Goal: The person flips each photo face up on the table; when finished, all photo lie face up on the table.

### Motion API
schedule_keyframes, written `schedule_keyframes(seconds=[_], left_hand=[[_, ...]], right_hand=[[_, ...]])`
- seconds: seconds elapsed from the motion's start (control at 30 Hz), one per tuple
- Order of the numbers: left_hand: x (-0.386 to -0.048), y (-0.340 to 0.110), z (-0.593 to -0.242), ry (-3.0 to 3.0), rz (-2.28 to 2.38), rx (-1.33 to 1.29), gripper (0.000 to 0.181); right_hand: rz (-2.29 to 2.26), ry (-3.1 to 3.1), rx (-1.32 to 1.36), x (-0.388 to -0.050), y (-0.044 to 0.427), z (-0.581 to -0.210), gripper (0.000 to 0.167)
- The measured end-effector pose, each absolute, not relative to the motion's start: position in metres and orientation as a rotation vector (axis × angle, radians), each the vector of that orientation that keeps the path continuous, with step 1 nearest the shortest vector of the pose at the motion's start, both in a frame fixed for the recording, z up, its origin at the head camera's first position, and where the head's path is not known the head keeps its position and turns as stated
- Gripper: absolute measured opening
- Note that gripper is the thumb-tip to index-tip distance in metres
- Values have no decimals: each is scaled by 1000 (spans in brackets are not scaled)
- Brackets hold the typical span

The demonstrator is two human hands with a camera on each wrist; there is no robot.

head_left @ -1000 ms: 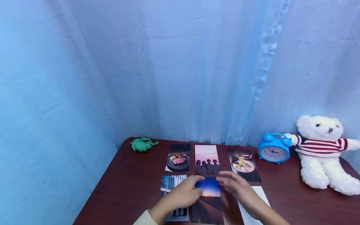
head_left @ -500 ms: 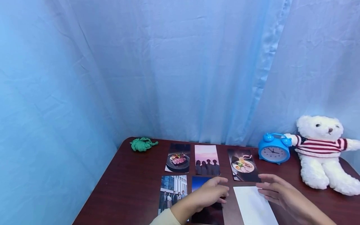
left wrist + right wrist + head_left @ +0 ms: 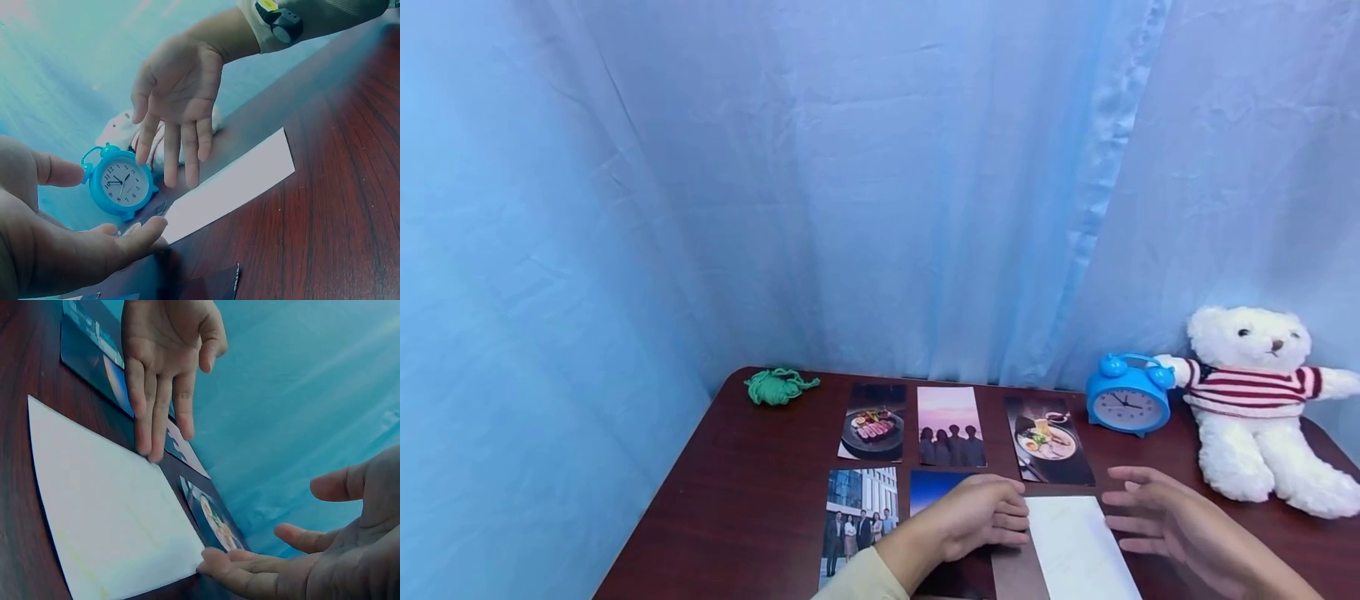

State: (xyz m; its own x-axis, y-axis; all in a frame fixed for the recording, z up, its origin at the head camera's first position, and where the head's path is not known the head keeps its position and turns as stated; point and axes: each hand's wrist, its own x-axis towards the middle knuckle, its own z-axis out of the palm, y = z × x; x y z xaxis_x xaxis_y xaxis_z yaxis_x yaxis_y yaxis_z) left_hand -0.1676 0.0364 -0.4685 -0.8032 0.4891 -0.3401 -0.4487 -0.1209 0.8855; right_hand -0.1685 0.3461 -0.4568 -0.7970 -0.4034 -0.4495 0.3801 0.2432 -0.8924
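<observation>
A blank white card [image 3: 1082, 550] lies at the table's front, between both hands. My left hand [image 3: 973, 517] has its fingers stretched to the card's left edge; in the right wrist view its fingertips appear to touch the card's far corner. On the other side, my right hand [image 3: 1176, 529] is spread with fingertips at the right edge, its thumb apart. A blue night-sky photo [image 3: 934, 487] lies partly hidden under my left forearm and hand. Left of it is a photo of people in suits [image 3: 861, 525]. Neither hand grips anything.
Behind lie a steak photo [image 3: 874, 429], a pink-sky silhouette photo [image 3: 951, 425] and a ramen photo [image 3: 1048, 442]. A blue alarm clock [image 3: 1127, 408] and a white teddy bear [image 3: 1255, 417] stand at right. Green yarn [image 3: 777, 387] sits at the back left corner.
Both hands have moved right from the night-sky photo to the white card. My left hand has come to the card's left edge and my right hand to its right edge.
</observation>
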Motion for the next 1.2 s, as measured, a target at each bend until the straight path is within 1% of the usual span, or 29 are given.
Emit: schedule_keyframes(seconds=[0.13, 0.33, 0.57, 0.8, 0.9, 1.03, 1.2], left_hand=[[-168, 39, -470, 1524, 1983, 41, 46], [-168, 40, -470, 1545, 2003, 20, 45], [-168, 38, -470, 1578, 2024, 4, 43], [-166, 38, -468, 1595, 2008, 9, 39], [-165, 39, -467, 1606, 1998, 8, 37], [-164, 40, -466, 1616, 1982, 10, 34], [-163, 42, -465, 1630, 1970, 21, 32]], right_hand=[[-1688, 1804, -9, -171, 345, -461, 63], [-1747, 1707, 83, -177, 343, -466, 57], [-1730, 1697, 70, -183, 342, -469, 61], [-1696, 1760, 93, -183, 337, -465, 72], [-1681, 1817, 103, -182, 336, -462, 73], [-1693, 1837, 89, -179, 340, -458, 65], [-1764, 1755, 7, -173, 344, -452, 42]])
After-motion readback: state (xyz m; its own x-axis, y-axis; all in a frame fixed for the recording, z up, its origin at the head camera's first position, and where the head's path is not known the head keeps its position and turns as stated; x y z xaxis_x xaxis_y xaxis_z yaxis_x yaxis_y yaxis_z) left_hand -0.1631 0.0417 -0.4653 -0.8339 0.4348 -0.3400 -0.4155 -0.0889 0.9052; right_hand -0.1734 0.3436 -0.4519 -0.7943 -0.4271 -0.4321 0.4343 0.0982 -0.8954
